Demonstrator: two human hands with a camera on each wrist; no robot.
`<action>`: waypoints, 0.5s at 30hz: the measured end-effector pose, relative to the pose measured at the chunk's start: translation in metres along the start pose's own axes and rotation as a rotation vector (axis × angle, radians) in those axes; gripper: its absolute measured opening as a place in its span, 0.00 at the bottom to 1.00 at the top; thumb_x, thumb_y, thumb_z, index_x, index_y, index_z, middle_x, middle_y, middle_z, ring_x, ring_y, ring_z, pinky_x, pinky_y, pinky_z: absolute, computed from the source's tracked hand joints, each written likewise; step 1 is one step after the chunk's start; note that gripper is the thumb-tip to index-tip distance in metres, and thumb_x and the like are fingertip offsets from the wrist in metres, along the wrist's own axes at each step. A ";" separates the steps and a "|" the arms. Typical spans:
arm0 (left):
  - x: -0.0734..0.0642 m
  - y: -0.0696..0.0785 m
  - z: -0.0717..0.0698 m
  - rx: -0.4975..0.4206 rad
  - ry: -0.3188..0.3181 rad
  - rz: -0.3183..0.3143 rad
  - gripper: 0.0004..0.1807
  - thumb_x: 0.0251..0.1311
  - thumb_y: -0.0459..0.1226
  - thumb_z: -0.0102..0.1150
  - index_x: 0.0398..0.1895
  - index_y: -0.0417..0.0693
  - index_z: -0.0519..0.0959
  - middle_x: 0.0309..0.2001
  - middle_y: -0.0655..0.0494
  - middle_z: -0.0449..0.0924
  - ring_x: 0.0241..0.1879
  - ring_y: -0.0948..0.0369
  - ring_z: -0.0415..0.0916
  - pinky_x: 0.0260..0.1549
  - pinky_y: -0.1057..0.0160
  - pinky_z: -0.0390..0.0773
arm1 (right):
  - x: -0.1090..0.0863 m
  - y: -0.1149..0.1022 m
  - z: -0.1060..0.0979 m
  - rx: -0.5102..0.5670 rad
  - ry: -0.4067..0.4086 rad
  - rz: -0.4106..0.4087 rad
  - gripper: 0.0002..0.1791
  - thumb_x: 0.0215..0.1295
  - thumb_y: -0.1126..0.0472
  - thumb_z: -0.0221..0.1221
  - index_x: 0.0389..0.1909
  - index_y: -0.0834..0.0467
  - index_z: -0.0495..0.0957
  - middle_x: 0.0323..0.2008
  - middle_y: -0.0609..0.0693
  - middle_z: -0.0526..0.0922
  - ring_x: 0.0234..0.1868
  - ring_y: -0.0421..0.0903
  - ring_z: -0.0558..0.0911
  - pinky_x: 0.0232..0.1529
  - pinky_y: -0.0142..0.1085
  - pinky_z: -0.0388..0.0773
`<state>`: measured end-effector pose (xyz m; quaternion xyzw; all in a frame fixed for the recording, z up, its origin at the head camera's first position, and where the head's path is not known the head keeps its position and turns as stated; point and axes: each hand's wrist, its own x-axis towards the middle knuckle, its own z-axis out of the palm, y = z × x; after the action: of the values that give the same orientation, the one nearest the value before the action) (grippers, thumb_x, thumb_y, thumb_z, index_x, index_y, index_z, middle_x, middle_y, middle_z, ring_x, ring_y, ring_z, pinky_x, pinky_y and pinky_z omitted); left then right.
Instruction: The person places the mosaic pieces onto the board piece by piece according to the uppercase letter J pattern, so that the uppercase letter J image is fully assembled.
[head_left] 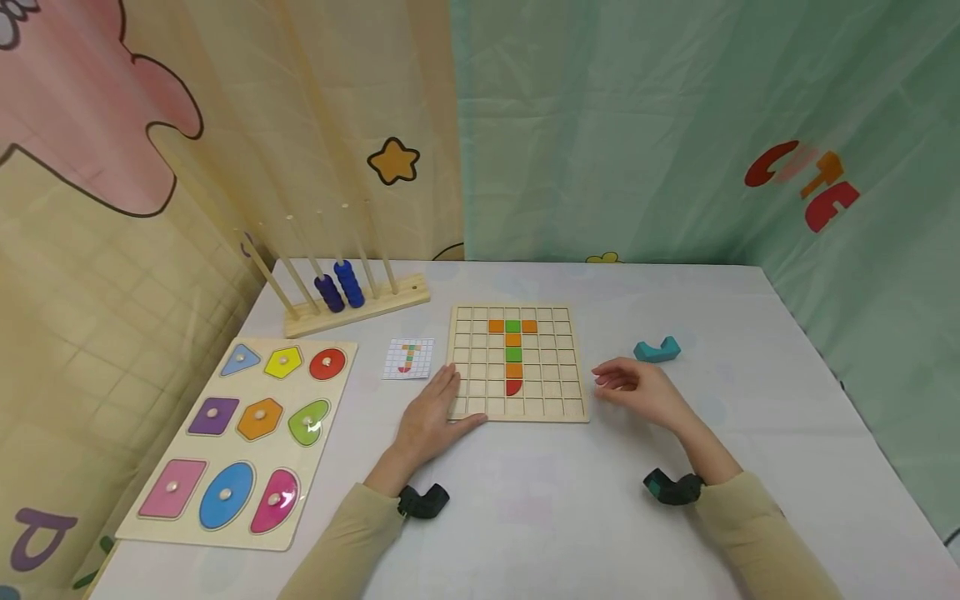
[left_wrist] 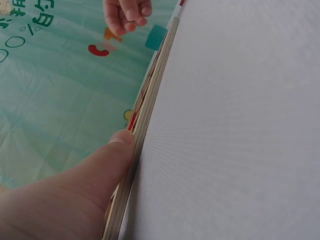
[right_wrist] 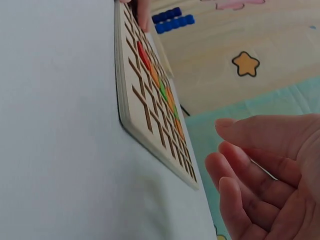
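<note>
A wooden grid board [head_left: 555, 362] lies on the table with orange, green and red tiles forming a T-like column. At the bottom of that column is a red rounded tile [head_left: 513, 387]. My left hand [head_left: 431, 421] rests at the board's lower left corner, its fingers along the left edge and its thumb [left_wrist: 117, 145] on the near edge. Just right of the board, my right hand [head_left: 636, 390] hovers with loosely curled fingers [right_wrist: 240, 165] and nothing visible between them. A small pattern card [head_left: 408, 358] with a coloured figure lies left of the board.
Behind my right hand lies a teal notched block [head_left: 657, 350]. On the left is a shape puzzle board [head_left: 247, 442] with knobbed pieces. A wooden peg stand [head_left: 360, 310] with dark blue and blue beads stands at the back left. Curtains [head_left: 600, 133] enclose the table.
</note>
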<state>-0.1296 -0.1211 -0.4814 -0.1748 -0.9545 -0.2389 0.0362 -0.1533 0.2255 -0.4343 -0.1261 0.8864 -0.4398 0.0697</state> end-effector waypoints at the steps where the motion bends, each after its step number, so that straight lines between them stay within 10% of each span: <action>1: 0.000 0.000 0.000 -0.003 0.001 0.000 0.49 0.56 0.62 0.55 0.67 0.31 0.60 0.70 0.42 0.54 0.70 0.53 0.48 0.66 0.56 0.55 | -0.003 0.004 -0.004 0.002 0.004 0.007 0.19 0.57 0.58 0.66 0.48 0.62 0.79 0.38 0.51 0.82 0.36 0.46 0.80 0.34 0.32 0.79; 15: 0.000 0.000 -0.001 -0.008 0.005 0.003 0.48 0.55 0.61 0.56 0.66 0.30 0.61 0.69 0.41 0.55 0.70 0.52 0.49 0.66 0.56 0.55 | -0.024 0.044 -0.035 0.064 -0.007 -0.041 0.20 0.58 0.61 0.65 0.49 0.67 0.77 0.39 0.57 0.81 0.36 0.37 0.79 0.36 0.28 0.78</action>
<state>-0.1295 -0.1211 -0.4804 -0.1760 -0.9532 -0.2429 0.0381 -0.1459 0.2844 -0.4484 -0.1436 0.8688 -0.4689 0.0677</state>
